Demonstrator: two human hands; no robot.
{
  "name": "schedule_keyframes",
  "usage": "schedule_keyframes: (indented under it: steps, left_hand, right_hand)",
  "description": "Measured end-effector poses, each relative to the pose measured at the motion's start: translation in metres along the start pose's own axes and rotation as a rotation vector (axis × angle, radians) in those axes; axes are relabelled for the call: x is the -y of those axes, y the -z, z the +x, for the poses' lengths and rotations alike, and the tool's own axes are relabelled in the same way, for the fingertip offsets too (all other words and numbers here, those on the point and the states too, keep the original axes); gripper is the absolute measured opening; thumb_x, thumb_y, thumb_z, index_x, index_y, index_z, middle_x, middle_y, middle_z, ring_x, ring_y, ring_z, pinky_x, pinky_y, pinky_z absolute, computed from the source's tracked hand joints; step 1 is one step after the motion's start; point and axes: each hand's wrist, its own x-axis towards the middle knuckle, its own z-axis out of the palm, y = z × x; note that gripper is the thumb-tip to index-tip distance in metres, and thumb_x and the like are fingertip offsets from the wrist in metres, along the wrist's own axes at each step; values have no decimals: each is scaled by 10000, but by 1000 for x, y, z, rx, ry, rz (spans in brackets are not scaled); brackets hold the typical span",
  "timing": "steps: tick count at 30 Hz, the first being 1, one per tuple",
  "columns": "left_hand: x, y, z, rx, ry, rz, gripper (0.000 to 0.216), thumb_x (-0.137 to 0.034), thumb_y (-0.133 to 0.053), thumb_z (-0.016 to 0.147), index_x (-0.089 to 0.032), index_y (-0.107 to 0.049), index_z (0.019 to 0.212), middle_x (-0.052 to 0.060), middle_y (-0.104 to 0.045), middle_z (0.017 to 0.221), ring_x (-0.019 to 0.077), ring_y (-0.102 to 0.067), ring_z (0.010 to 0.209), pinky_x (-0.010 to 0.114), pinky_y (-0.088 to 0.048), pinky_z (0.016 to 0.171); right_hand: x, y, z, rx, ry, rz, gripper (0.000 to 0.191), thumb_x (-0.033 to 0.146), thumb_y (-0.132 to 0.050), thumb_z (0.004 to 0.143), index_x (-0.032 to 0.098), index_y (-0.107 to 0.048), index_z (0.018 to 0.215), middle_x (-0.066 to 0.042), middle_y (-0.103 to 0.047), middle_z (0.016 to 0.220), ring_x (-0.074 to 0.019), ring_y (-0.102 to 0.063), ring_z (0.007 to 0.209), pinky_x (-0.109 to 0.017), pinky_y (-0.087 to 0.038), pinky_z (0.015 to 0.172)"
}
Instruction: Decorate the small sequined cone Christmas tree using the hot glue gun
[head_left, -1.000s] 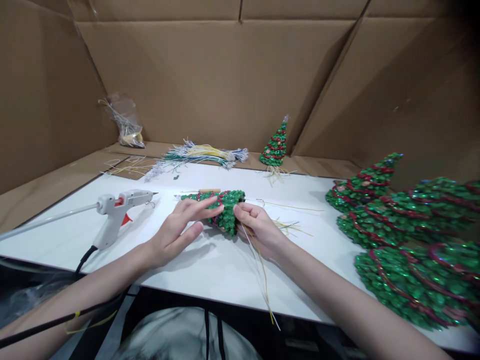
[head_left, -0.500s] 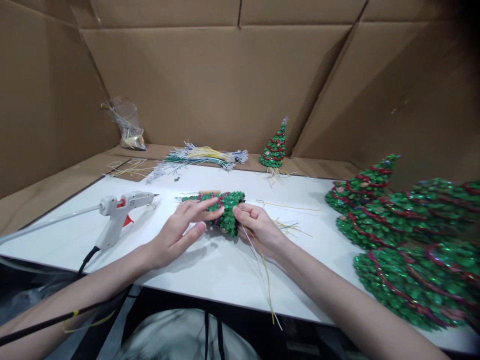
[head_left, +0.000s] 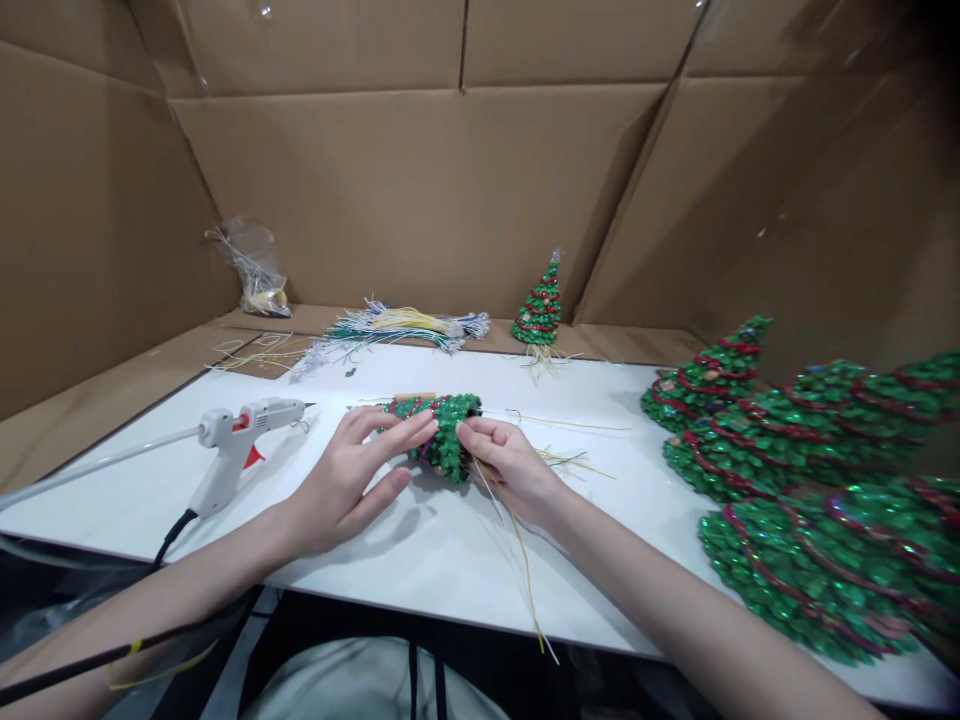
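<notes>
A small green Christmas tree [head_left: 450, 440] with red garland lies on its side over the white board, its base turned to the right. Across its upper part rests my left hand [head_left: 349, 475], fingers stretched out and thumb apart, hiding most of the tip. My right hand [head_left: 514, 462] is closed on the rim of the tree's base, thumb in front and fingers curled behind. Yellow and white wires [head_left: 521, 560] trail from below the right hand toward the board's near edge. The inside of the base is mostly hidden.
A white glue gun [head_left: 225, 455] stands at left with its cord. Bundled wires [head_left: 405, 322], a plastic bag [head_left: 259, 270] and a small upright tree [head_left: 538, 305] are at the back. Several larger trees [head_left: 810, 570] crowd the right side. Cardboard walls [head_left: 390, 190] enclose the board.
The camera view has tilted up slightly. My left hand now covers more of the tree's tip. My right hand keeps its grip on the base.
</notes>
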Motion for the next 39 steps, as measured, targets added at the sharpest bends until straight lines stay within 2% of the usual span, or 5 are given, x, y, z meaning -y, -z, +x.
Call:
schedule_keyframes:
  steps: [16, 22, 28, 34, 39]
  left_hand:
    - [-1, -7, -2, 34, -90, 92, 642, -169, -456, 898, -314, -164, 1451, 42, -444, 1395, 218, -438, 1071, 459, -250, 1035]
    - [-1, -4, 2, -17, -11, 45, 598, -178, -466, 900, -277, -217, 1436, 61, -551, 1275, 222, -449, 1091, 448, -285, 1018]
    - [12, 7, 16, -1, 164, 12, 574, -275, -501, 895, -247, -273, 1421, 106, -498, 1309, 246, -424, 1160, 437, -353, 987]
    - [30, 9, 27, 225, 181, -33, 901, -461, -689, 735, -262, -181, 1452, 138, -372, 1426, 301, -351, 1272, 478, -329, 1015]
    - [45, -7, 36, 227, 129, 1, 997, -408, -778, 632, -266, -211, 1440, 131, -410, 1400, 321, -392, 1246, 475, -323, 1005]
  right_hand:
    - [0, 0, 0, -9, 23, 19, 356, 475, -712, 690, 164, -537, 680, 123, -290, 382, -24, -150, 343, -219, -86, 358]
    - [12, 3, -1, -65, 92, -254, 405, 542, -688, 663, 160, -557, 647, 104, -258, 427, -32, -164, 378, -231, -78, 383]
    - [22, 5, -2, -208, 299, -530, 377, 519, -666, 685, 153, -608, 613, 70, -269, 456, -59, -198, 441, -252, -125, 441]
    - [40, 6, -13, -295, 516, -585, 359, 484, -498, 840, 169, -641, 745, 32, -372, 528, -98, -293, 474, -265, -222, 467]
    - [64, 11, -24, -275, 667, -1123, 380, 479, -499, 846, 191, -607, 1069, -26, -509, 725, -178, -473, 714, -311, -383, 687]
